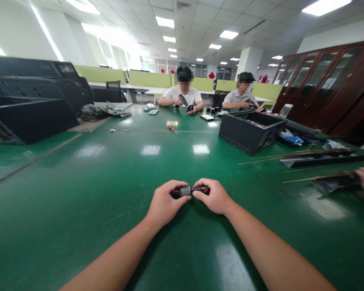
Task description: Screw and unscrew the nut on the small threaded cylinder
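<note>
We pinch a small tool [186, 190] between both sets of fingertips: left hand [164, 204] closed on its red end, right hand [214, 198] closed on its dark end. We judge a firm, even grip best, low over the green table [109, 182] beneath our fingers.

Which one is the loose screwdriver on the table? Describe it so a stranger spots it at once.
Take the big green table. Beyond its middle, left of the black bin, lies the screwdriver. Small, with an orange-red handle, it lies by itself on bare green, far from the grey-collared tool held between the left hand and right hand.
</note>
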Demonstrator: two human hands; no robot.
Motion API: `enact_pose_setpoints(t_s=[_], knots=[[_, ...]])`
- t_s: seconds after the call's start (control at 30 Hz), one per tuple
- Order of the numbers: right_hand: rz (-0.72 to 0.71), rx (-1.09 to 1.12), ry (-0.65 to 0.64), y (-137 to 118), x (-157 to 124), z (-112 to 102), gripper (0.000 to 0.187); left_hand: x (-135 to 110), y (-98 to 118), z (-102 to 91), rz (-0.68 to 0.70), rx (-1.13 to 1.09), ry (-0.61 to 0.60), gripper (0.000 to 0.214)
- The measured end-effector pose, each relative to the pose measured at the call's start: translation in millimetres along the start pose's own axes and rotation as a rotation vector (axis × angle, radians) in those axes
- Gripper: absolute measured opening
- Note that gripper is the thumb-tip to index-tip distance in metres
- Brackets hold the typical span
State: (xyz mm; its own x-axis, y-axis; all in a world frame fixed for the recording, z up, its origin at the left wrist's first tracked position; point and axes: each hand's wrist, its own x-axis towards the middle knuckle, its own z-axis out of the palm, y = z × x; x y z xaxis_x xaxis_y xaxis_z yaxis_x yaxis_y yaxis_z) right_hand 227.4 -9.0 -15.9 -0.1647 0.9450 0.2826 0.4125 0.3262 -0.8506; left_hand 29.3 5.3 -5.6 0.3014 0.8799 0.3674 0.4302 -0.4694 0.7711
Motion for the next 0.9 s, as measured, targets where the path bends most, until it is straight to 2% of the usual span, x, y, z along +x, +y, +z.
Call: enact_pose_setpoints(t_s=[0.9], knots=[[0.035, 0.055, 0.011, 2.3, 0.9, 0.6, 0.012, 0.5, -3.0, -0.4, -0.02, -0.015, 0.022, 0.027]])
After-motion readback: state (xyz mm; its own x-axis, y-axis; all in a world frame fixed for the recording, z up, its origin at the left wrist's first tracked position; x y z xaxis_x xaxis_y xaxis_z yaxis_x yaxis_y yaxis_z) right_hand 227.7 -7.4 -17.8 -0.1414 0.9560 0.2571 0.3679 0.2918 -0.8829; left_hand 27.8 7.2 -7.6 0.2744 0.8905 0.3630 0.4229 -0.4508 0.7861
